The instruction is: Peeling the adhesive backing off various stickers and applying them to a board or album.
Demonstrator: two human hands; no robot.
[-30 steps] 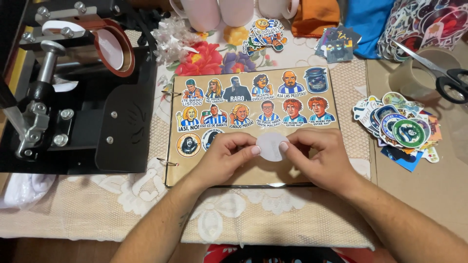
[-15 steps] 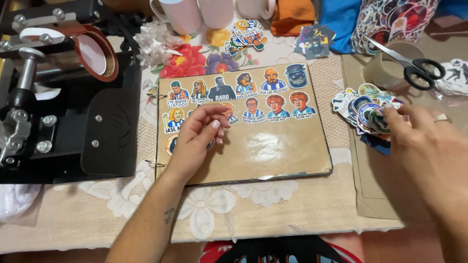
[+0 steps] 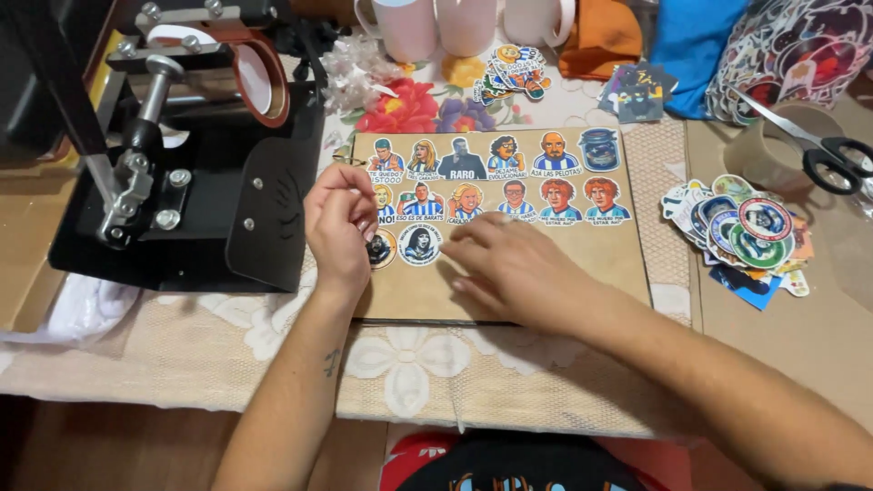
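Back from the sticker pile, the right hand [image 3: 514, 268] now lies palm-down on the brown board [image 3: 536, 264], fingers spread flat just right of the round stickers in the third row; its grip pinches nothing that can be seen. Half a second ago it hovered over the loose stickers at the right. The left hand [image 3: 338, 223] has shifted slightly toward the board's left edge, fingers curled together over the left end of the second row; whether it pinches a sticker cannot be told.

That board lies on the lace-covered tabletop [image 3: 227, 355], in front of the person, and carries two full rows of portrait stickers [image 3: 491, 177] plus two round ones [image 3: 420, 244] below them. Its lower right part is bare.

A loose pile of round stickers [image 3: 741, 232] sits on the tabletop to the right of the board, well apart from both hands. Scissors [image 3: 818, 150] rest across a roll of tape [image 3: 773, 155] beyond that pile. Three pale mugs [image 3: 464, 23] stand at the far edge; their insides are out of view. A black mug press [image 3: 182, 155] stands left of the board, holding a white mug [image 3: 250, 77] in its clamp.
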